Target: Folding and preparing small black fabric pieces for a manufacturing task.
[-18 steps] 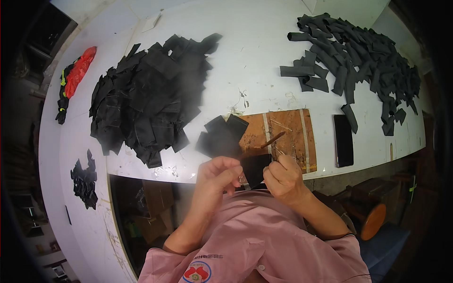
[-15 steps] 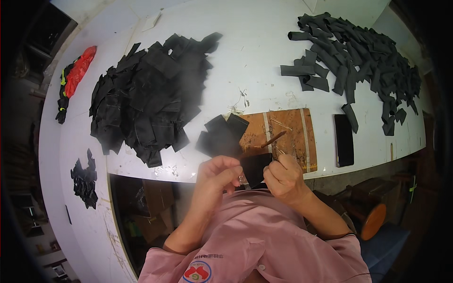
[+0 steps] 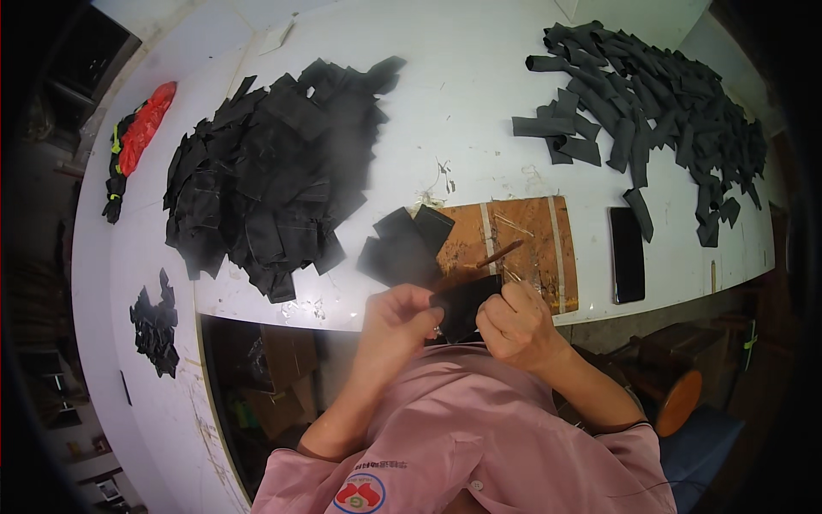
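Close to my chest, my left hand (image 3: 401, 315) and my right hand (image 3: 514, 321) both grip one small black fabric piece (image 3: 463, 302) between them. The right hand also holds a thin brown stick-like tool (image 3: 499, 254) that points up and to the right over a wooden board (image 3: 527, 244). A few loose black fabric pieces (image 3: 404, 247) lie on the white table (image 3: 462, 111) just beyond my hands, partly on the board.
A big heap of black fabric pieces (image 3: 274, 176) covers the table's left half. Many rolled black strips (image 3: 651, 103) lie at the far right. A dark phone (image 3: 627, 254) rests right of the board. Red and black cloth (image 3: 137, 137) sits far left, a small black pile (image 3: 154, 321) lower left.
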### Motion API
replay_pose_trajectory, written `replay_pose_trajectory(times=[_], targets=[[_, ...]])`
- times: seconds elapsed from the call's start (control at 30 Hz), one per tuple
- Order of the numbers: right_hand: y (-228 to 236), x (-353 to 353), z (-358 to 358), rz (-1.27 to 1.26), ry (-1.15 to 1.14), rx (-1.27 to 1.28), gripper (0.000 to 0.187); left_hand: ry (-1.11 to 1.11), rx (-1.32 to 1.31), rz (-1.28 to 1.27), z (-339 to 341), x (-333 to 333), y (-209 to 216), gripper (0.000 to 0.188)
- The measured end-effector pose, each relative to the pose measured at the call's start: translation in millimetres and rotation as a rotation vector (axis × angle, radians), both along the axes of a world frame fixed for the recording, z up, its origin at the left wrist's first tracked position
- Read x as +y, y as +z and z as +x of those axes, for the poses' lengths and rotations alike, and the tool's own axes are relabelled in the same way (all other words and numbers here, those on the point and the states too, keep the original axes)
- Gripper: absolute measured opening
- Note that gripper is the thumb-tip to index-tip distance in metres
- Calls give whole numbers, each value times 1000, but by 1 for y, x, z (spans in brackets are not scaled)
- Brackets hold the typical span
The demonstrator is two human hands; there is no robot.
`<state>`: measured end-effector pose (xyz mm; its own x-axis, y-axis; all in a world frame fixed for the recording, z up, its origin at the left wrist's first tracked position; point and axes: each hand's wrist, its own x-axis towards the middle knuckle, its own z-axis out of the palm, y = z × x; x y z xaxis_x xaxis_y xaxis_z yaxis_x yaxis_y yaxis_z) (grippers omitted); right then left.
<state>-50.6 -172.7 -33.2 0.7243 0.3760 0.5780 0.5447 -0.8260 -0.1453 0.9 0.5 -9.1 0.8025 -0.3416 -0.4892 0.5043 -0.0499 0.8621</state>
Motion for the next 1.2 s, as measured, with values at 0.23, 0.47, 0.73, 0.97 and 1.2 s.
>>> replay_pose_trajectory(times=[0.23, 0.47, 0.73, 0.97, 1.2], targets=[[3, 3, -9, 611, -40, 560, 49, -32, -199, 21, -8, -6, -8, 3], [15, 21, -5, 972, -125, 482, 10, -49, -350, -70, -15, -13, -6, 3], [19, 19, -1, 1047, -141, 628, 7, 24, -17, -293, -4, -2, -6, 7], [16, 21, -5, 1219, -63, 746, 13, 25, 97, -382, -3, 1, -8, 14], [17, 23, -8, 1095, -69, 683, 12, 76, 126, -441, -5, -1, -6, 10]])
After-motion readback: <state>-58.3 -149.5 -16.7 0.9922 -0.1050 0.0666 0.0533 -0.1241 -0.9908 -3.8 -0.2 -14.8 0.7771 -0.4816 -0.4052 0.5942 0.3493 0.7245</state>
